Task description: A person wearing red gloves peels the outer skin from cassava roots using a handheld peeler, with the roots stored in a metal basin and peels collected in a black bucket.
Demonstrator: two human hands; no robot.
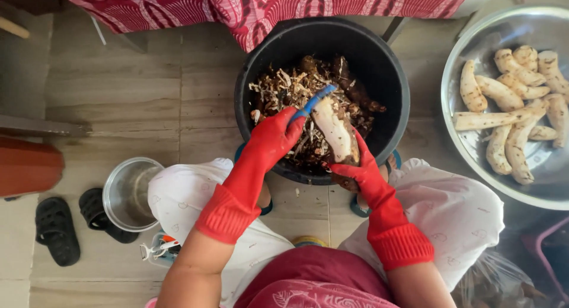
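Seen from above, over a black bucket (379, 77) on a tiled floor (148, 94). Left hand (275, 136) in a red rubber glove, closed around a blue-handled peeler (312, 103), its blade end touching the top of a cassava root (335, 133). Right hand (355, 166), also in a red glove, wrapped tight around the lower end of this same root, holding it tilted over the bucket opening. Root mostly peeled and pale, with some brown skin left near the gripped end. Inside the bucket, a heap of brown and pale peelings (296, 88). To the right, a large metal basin (504, 183) with many peeled white roots (515, 106) piled together. To the left, near the knee, a small steel pot (127, 192), and beside it a pair of black sandals (56, 228). Further left, an orange-red container (26, 166) at the frame edge. Above the bucket, a red patterned cloth (255, 5). White trousers (450, 207) on both knees, either side of the bucket.
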